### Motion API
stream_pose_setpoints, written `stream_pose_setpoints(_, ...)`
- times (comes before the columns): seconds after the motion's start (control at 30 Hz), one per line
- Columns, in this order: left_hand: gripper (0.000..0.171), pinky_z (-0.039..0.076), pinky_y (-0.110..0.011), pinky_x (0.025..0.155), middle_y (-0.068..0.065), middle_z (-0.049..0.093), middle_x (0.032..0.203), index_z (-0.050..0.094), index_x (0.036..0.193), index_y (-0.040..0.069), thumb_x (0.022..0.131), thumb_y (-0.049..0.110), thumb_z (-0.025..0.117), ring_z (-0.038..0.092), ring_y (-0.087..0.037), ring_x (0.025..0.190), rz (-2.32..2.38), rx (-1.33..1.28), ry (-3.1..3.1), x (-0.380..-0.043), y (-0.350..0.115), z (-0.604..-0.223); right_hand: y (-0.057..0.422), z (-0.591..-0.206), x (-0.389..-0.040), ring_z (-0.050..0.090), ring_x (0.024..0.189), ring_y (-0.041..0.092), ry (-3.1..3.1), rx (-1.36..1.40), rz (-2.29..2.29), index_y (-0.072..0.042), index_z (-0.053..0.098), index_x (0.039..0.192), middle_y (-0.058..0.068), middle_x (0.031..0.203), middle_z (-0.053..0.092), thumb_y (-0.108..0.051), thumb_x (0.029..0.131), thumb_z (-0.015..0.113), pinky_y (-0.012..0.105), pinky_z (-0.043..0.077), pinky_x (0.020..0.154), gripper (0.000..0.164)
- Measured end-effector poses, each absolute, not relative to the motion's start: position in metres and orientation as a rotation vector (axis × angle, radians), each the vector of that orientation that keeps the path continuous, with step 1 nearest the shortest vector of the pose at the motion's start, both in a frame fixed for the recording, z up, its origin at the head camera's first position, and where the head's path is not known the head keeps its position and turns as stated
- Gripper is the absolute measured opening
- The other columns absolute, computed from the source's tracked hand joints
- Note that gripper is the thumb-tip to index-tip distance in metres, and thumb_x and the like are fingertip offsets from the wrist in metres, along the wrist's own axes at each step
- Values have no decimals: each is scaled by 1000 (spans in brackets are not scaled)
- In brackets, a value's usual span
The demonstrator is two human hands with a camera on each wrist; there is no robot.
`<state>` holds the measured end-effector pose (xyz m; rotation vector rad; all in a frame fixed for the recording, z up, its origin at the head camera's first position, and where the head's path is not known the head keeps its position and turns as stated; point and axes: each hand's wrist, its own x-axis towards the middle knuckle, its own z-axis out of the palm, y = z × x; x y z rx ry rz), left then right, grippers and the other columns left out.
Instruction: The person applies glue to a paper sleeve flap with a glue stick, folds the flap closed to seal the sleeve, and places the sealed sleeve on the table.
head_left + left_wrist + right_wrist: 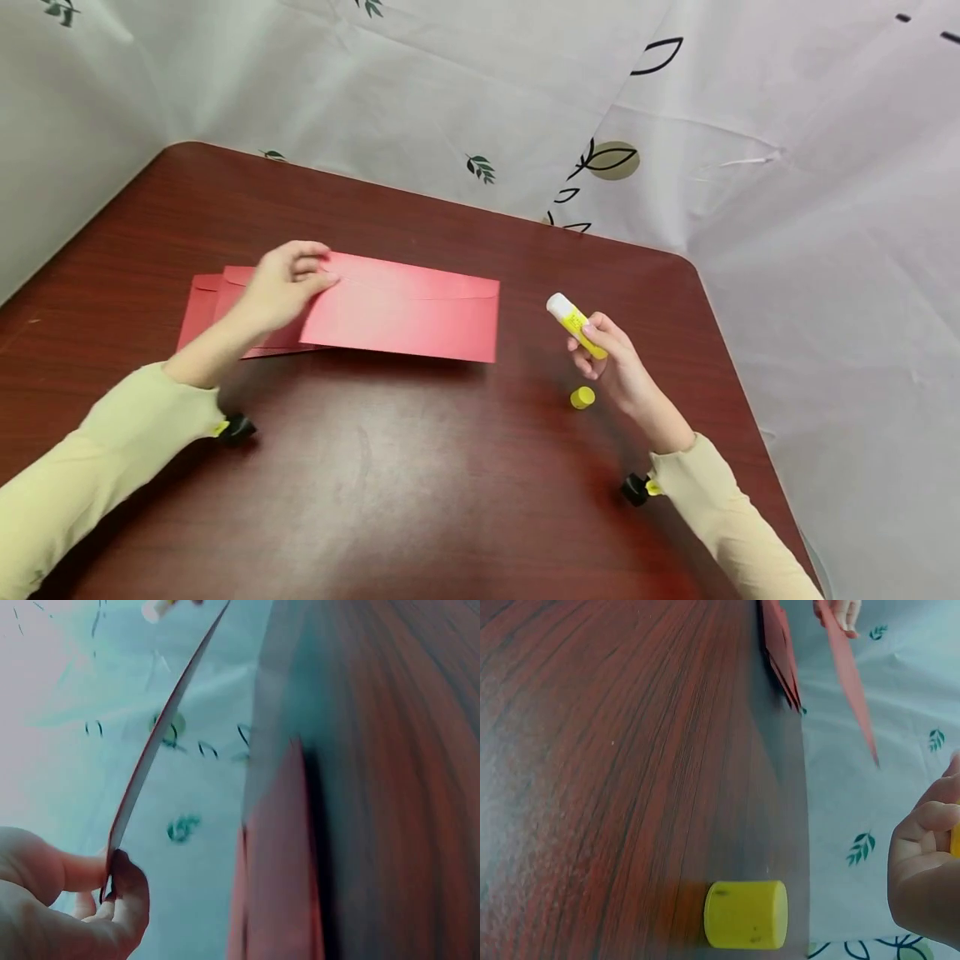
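Note:
Between thumb and fingers, my left hand (288,287) pinches the left end of a red envelope (412,312). In the left wrist view that envelope (154,742) is held up off the table, seen edge-on. Behind and below it, more red envelopes (201,312) lie overlapping on the table. My right hand (611,358) grips an uncapped yellow glue stick (577,323), its white end tilted up to the left. The yellow cap (582,397) rests on the table just below that hand; in the right wrist view the cap (746,915) lies on its side.
The dark reddish wooden table (420,500) has rounded far corners. A pale curtain (465,92) with leaf prints hangs behind it and at both sides. A small black device (238,429) is attached at the left sleeve, another (636,489) at the right.

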<state>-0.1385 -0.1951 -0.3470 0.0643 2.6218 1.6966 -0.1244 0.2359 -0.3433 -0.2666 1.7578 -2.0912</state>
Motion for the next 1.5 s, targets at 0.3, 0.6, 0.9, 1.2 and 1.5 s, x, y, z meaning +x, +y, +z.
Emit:
stream_pose_setpoints(0.3, 50, 43, -4, 63, 28, 54, 82, 46, 132, -8, 94, 20, 61, 48, 17, 72, 1589, -176, 2706, -129, -251, -366, 236, -349, -116, 48, 53, 7, 1712, -274, -2101, -19, 48, 88, -6, 79, 67, -12, 102, 32, 18, 31, 49, 23)
stream_pose_setpoints(0.6, 48, 38, -5, 62, 18, 64, 87, 52, 127, -4, 94, 30, 60, 43, 21, 73, 1439, -233, 2849, -123, -276, -380, 239, -358, -105, 45, 53, 7, 1699, -248, -2150, -18, 47, 88, -6, 79, 65, -13, 103, 31, 34, 13, 53, 22)
stream_pose_setpoints(0.9, 33, 40, -41, 77, -29, 62, 106, 58, 116, -1, 91, 21, 61, 61, -8, 76, 1137, -155, 3130, -120, -278, -384, 243, -363, -97, 42, 53, 8, 1656, -267, -2172, -18, 47, 89, -6, 81, 66, -11, 103, 29, 33, 14, 54, 24)
stream_pose_setpoints(1.2, 31, 32, -61, 89, -31, 54, 120, 59, 117, -1, 89, 13, 59, 48, -47, 106, 1139, 48, 3170, -124, -246, -361, 232, -359, -98, 43, 56, 9, 1665, -361, -2143, -18, 45, 99, -6, 89, 67, -14, 102, 34, 35, 13, 51, 13)
stream_pose_setpoints(1.5, 36, 50, -45, 92, -8, 66, 123, 62, 125, 13, 91, 21, 65, 62, -27, 110, 1505, 308, 2853, -124, -155, -330, 200, -352, -107, 53, 61, 10, 1628, -466, -2136, -18, 45, 104, -5, 95, 68, -12, 102, 34, 30, 20, 51, 14)
